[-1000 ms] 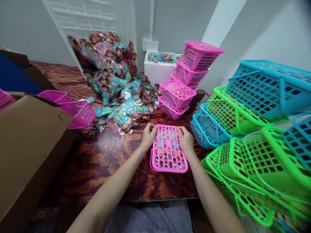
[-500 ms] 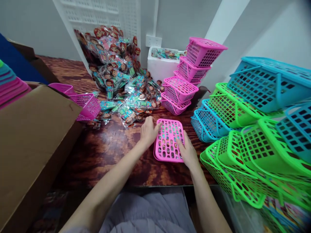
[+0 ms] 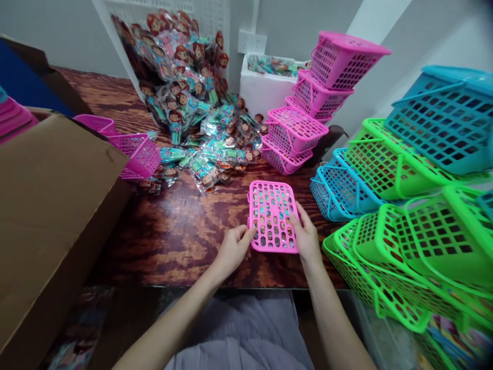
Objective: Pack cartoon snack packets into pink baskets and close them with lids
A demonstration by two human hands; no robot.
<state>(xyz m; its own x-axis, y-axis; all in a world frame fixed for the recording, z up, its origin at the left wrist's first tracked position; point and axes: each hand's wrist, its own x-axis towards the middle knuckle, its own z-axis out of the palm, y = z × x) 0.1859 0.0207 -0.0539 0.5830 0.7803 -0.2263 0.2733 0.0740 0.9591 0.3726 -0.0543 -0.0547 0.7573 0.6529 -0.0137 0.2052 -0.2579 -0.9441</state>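
A pink plastic basket (image 3: 274, 216) with a slotted lid lies in front of me on the dark wood-grain table (image 3: 169, 241). Small packets show through the holes of its lid. My left hand (image 3: 233, 250) pinches the basket's near left edge between thumb and fingers. Around the right side wraps my right hand (image 3: 307, 234), its thumb on top of the lid and its fingers along the wall. Just beyond the basket, a heap of bagged cartoon-figure packets (image 3: 204, 169) spreads over the table.
Stacked pink baskets (image 3: 298, 131) stand behind on the right. Green baskets (image 3: 389, 257) and blue baskets (image 3: 442, 118) pile up at the right edge. At left are a cardboard box (image 3: 57, 205) and open pink baskets (image 3: 138, 154). A white foam box (image 3: 265, 87) sits at the back.
My left hand has slid from the basket's far left corner down to its near left edge. My right hand stays on the right side. The view has shifted slightly.
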